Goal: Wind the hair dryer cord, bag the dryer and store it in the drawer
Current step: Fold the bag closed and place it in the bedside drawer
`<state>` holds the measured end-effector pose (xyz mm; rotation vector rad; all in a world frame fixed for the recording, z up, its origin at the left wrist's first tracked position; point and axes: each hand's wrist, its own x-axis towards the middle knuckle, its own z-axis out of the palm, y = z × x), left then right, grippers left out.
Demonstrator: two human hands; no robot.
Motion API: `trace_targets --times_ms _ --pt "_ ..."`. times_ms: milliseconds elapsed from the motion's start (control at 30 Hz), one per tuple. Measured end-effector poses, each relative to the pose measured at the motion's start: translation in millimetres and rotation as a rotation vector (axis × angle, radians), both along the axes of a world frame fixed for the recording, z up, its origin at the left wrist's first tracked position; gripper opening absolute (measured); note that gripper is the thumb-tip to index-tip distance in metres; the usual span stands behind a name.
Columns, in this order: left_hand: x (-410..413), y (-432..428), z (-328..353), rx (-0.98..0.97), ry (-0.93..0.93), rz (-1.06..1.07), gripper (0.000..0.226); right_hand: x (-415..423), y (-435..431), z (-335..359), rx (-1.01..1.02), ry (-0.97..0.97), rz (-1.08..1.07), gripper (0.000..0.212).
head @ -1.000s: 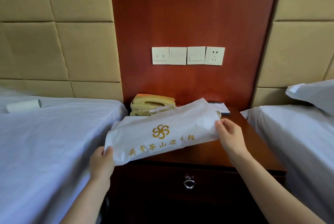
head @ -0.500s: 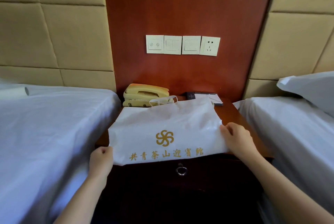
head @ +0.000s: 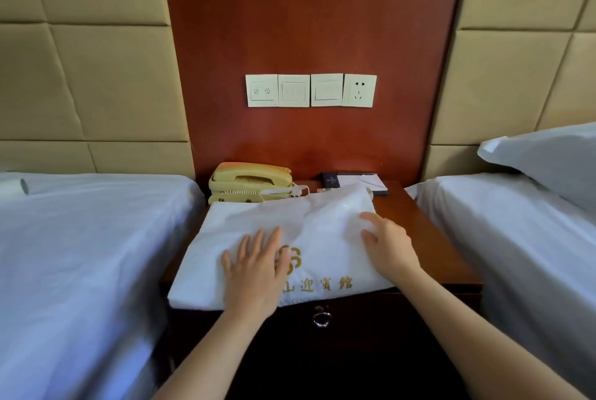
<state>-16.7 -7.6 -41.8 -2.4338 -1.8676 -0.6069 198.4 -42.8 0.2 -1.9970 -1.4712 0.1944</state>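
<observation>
White bag [head: 322, 222] with gold emblem and gold characters is lying flat on the nightstand [head: 422, 238], between the two beds; its near edge is hanging slightly over the front edge, just above the drawer [head: 371, 345]. Bag is showing a low bulge toward its right half; the hair dryer itself is not showing, and whether it is inside cannot be told. Left hand [head: 254, 267] is pressing palm-down on the bag's near left part, fingers straight and spread, partly covering the emblem. Right hand [head: 387, 245] is resting on the bag's right part, fingers loosely bent, index finger reaching forward over the bulge; it is not pinching the fabric as far as can be seen. Drawer front is sitting closed, its metal ring pull [head: 321, 319] hanging just below the bag's edge. Behind the bag, a cream telephone [head: 251, 182] is standing against the red-brown wall panel, its cord touching the bag's far edge; a notepad [head: 364, 180] is lying to its right. Four wall plates [head: 309, 90] are sitting in a row above. Left bed [head: 80, 254] is carrying a small white roll [head: 14, 186]; right bed [head: 516, 222] is carrying a pillow [head: 548, 157].
</observation>
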Motion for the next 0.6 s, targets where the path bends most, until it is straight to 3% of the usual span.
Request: trace_targets --times_ms 100,267,500,600 --pt "7 13 -1 -0.029 -0.033 -0.037 0.064 6 5 -9 0.061 -0.026 -0.02 0.04" --pt "23 37 2 -0.047 -0.02 -0.051 0.052 15 23 -17 0.08 -0.058 -0.079 0.041" --pt "36 61 1 -0.005 0.032 -0.044 0.065 32 41 -14 -0.056 -0.018 -0.141 0.04" --pt "38 64 -2 0.025 0.031 -0.04 0.054 33 23 -15 -0.005 0.026 -0.096 0.04"
